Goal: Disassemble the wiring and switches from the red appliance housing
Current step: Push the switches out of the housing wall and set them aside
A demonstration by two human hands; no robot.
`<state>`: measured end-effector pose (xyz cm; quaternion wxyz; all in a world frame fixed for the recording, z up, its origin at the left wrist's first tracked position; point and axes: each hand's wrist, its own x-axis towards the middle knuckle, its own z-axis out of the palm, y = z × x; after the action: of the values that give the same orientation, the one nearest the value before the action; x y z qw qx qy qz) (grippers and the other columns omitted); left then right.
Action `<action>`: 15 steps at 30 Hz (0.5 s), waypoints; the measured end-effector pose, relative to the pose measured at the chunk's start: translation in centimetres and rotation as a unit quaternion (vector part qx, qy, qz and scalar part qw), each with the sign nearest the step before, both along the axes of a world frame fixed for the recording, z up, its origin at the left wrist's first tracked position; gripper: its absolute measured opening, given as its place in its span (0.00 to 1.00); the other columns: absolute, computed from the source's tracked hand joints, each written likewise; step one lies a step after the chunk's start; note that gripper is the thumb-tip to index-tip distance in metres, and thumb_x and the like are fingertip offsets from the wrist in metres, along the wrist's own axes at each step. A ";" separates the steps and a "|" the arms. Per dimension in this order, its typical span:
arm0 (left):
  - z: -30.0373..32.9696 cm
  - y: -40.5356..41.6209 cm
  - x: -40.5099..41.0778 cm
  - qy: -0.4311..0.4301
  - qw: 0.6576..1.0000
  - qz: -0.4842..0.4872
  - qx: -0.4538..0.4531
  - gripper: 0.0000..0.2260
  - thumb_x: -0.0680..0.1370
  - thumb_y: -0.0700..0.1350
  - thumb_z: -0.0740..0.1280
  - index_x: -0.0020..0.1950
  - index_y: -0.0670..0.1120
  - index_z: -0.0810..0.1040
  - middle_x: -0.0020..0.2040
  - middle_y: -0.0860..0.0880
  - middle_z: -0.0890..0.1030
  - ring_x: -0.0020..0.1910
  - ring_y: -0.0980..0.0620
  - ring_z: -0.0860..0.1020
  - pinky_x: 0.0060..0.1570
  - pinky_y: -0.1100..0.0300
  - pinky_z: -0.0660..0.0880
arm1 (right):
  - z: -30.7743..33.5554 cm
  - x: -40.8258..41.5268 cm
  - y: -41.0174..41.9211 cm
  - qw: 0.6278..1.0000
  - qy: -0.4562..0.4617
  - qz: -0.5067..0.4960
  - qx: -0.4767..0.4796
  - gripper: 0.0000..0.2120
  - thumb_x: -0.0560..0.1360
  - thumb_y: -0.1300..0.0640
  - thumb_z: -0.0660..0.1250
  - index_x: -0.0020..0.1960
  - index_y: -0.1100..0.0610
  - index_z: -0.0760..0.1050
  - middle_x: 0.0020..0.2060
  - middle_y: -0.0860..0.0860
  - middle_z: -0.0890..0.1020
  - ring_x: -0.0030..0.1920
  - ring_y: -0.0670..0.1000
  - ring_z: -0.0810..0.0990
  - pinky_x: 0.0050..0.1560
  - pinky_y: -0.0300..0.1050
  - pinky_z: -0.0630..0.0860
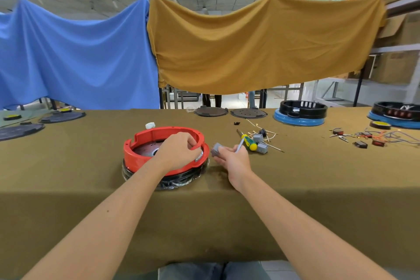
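Forearms reached over the olive-clothed worktop [318, 177]. At its centre sat the red housing [141, 154], a stiff, light-looking plastic ring on a black base. The left hand [179, 152] curled over its near-right rim, the sound place to brace it. Just right of the housing, the right hand [234, 157] pinched a small grey switch [217, 149]. Beyond the housing hung blue and mustard cloths.

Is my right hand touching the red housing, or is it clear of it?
Apart. The head view shows the right hand holding a small grey switch block over bare tablecloth, with cloth visible between it and the red housing.
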<state>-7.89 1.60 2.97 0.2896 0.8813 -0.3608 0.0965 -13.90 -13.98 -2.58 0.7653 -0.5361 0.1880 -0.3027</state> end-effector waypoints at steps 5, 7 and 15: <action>0.8 1.4 0.8 0.000 0.995 -0.088 0.046 0.05 0.77 0.50 0.71 0.51 0.53 0.80 0.46 0.58 0.82 0.45 0.61 0.79 0.44 0.66 0.72 | 0.0 -1.1 -2.2 0.986 0.032 -0.070 -0.146 0.12 0.76 0.62 0.70 0.50 0.58 0.66 0.46 0.53 0.80 0.49 0.54 0.84 0.50 0.49 0.83; 1.3 1.8 1.1 -0.011 0.991 -0.108 0.076 0.05 0.78 0.48 0.70 0.53 0.53 0.80 0.49 0.58 0.83 0.45 0.61 0.80 0.47 0.63 0.74 | 0.4 -1.8 -3.9 0.976 0.063 -0.126 -0.166 0.12 0.75 0.60 0.71 0.52 0.59 0.68 0.48 0.53 0.80 0.50 0.55 0.83 0.53 0.53 0.81; -3.6 1.1 0.2 -0.180 0.982 0.021 -0.046 0.11 0.80 0.49 0.65 0.61 0.51 0.80 0.55 0.51 0.76 0.56 0.49 0.74 0.61 0.49 0.64 | 1.1 -4.0 -11.4 0.946 0.144 -0.273 -0.096 0.13 0.76 0.62 0.71 0.52 0.57 0.66 0.51 0.56 0.79 0.49 0.53 0.80 0.48 0.48 0.77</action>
<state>-7.68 2.72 -0.67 0.2582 0.8424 -0.3837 0.2765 -17.93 -25.38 -1.46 0.5630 -0.5727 0.4056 -0.4366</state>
